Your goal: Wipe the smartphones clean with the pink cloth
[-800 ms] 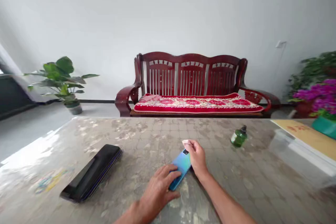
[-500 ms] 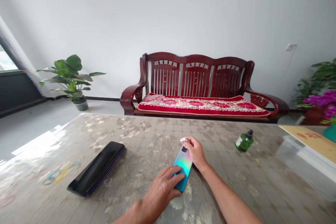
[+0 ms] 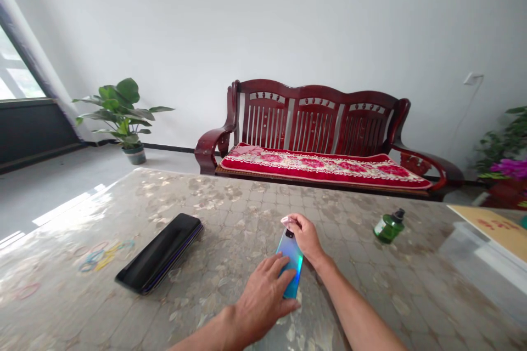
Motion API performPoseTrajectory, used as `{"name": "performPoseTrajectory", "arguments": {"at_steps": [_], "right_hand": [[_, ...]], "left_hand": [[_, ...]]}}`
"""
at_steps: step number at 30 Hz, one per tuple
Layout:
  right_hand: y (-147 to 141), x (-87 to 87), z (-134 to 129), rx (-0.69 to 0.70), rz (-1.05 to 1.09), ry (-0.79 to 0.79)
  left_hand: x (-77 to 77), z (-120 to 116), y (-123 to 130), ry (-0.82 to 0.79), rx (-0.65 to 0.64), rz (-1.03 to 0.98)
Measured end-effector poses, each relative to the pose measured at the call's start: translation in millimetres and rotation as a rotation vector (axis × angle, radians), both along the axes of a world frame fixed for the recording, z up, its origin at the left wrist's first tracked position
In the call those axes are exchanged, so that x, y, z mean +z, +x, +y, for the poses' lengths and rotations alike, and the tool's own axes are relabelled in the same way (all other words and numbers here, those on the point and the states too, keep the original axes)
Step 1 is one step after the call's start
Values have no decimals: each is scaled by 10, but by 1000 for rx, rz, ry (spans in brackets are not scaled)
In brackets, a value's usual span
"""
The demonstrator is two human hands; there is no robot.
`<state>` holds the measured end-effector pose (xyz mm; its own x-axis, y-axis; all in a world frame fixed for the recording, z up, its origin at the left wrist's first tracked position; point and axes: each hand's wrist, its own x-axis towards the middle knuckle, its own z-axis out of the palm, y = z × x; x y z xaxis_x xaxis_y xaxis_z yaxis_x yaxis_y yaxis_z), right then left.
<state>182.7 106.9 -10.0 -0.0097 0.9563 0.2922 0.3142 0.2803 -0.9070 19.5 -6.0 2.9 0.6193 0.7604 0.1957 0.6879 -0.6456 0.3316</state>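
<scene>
Phone (image 3: 292, 255), a single one with a shiny blue back, lay back-up on the bench (image 3: 230, 247), below the middle of the view, one dark camera patch (image 3: 290, 234) at its far end. Two hands were at it. The left hand (image 3: 265, 293) was loosely open, its fingers apart and laid over the near half of the phone, its thumb by the near edge. The right hand (image 3: 305, 235) was closed in a pinch on one pale cloth (image 3: 287, 222), bunched at the fingertips right at the phone's far end, beside the camera patch; its folds were too small to make out. Well to the left sat one dark stack (image 3: 162, 252) of flat, glossy slabs, lying aslant; how many slabs it held could not be told. Beyond it, farther left, was a loose group of coloured rubber bands (image 3: 101, 258), blue and yellow among them, too tangled to count, and nearer the bench's left edge lay a pink band (image 3: 28, 290). To the right stood one green bottle (image 3: 386, 228) with one black pump top (image 3: 398, 214), upright and well apart from both hands. At the far right was one clear box (image 3: 473, 249) with one tan sheet (image 3: 489, 224) on top. Behind the bench stood one dark red settee (image 3: 315, 93) with three slatted back panels and one red runner (image 3: 313, 162) along its seat, and to its left one potted plant (image 3: 125, 112).
</scene>
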Motion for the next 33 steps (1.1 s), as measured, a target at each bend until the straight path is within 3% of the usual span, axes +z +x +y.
{"name": "performPoseTrajectory", "arguments": {"at_steps": [6,11,15,23,30,33], "right_hand": [[192,44,-146,-96,-129,111],[366,152,-471,9,-659,383],[368,195,-630,110,-856,477],[329,238,-397,-12,-955,459],[318,232,-627,118,-957,489],[331,228,-581,105,-968,483]], "left_hand": [[-90,-5,87,11,9,17],[-93,-39,100,14,39,-11],[-84,-51,128,4,30,17],[-188,-32,101,47,-19,2],[-152,-35,99,45,-12,-27],[-138,-42,110,50,-3,-28]]}}
